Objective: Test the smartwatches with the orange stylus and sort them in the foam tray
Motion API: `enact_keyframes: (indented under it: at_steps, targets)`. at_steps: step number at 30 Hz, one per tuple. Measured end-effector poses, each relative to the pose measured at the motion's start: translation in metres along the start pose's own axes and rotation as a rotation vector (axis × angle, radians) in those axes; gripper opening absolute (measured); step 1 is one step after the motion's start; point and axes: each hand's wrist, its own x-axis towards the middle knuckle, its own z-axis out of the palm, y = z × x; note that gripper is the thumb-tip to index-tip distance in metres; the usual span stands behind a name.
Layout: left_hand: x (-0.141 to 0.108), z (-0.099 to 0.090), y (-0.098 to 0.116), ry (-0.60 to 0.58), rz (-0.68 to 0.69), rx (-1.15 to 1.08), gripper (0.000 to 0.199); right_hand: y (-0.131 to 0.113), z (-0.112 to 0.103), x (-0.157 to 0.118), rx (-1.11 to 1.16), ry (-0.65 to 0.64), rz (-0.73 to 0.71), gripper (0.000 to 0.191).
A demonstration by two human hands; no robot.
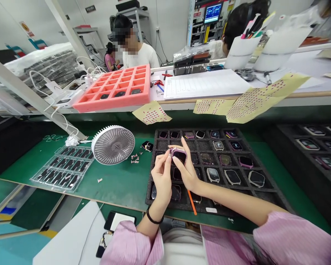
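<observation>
Both my hands hold a smartwatch body with a pink frame and dark screen (179, 156) above a black foam tray (238, 195). My left hand (162, 176) pinches the watch's left edge between its fingertips. My right hand (188, 169) grips the watch from the right and below, hiding part of the case. Under my hands, the tray's compartments hold several watch bodies and frames, some hidden by my fingers. An orange plastic stick (192, 203) lies at the tray's near edge. A black band (155, 217) circles my left wrist.
On the green mat stand a white fan (113, 144) and a clear blister tray of dark parts (62, 168). A phone (120, 221) lies near my body. A black tray of watches (310, 144) sits right. Ahead, a pink foam tray (111, 88) rests on a shelf; co-workers sit beyond.
</observation>
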Motion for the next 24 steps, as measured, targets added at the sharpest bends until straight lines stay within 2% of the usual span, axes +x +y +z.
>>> enact_keyframes:
  at_steps: [3,7,9,14,17,19,21,24]
  targets:
    - [0.001,0.000,-0.003,-0.050,0.011,-0.015,0.025,-0.002,0.000,-0.001,-0.015,0.007,-0.048,0.066]
    - [0.001,-0.006,-0.003,-0.118,0.065,0.004,0.028,0.000,-0.002,0.001,0.034,0.018,-0.032,0.066]
    - [0.003,-0.014,-0.002,-0.225,0.041,-0.015,0.033,0.002,-0.003,0.003,0.048,0.026,-0.040,0.066]
    - [0.012,-0.033,-0.004,-0.596,-0.106,-0.103,0.060,0.004,-0.003,0.003,0.036,-0.029,-0.081,0.063]
    - [0.017,-0.038,-0.005,-0.658,-0.148,-0.105,0.068,0.004,-0.004,0.002,0.053,-0.037,-0.071,0.063]
    - [0.024,-0.038,-0.001,-0.704,-0.147,-0.004,0.066,0.008,-0.009,0.005,0.053,-0.028,-0.035,0.065]
    - [0.035,-0.036,0.007,-0.781,-0.071,0.238,0.062,0.016,-0.019,0.012,0.006,-0.017,0.030,0.067]
    - [0.053,-0.023,0.017,-0.778,0.212,0.647,0.072,0.030,-0.038,0.026,-0.138,-0.008,0.106,0.072]
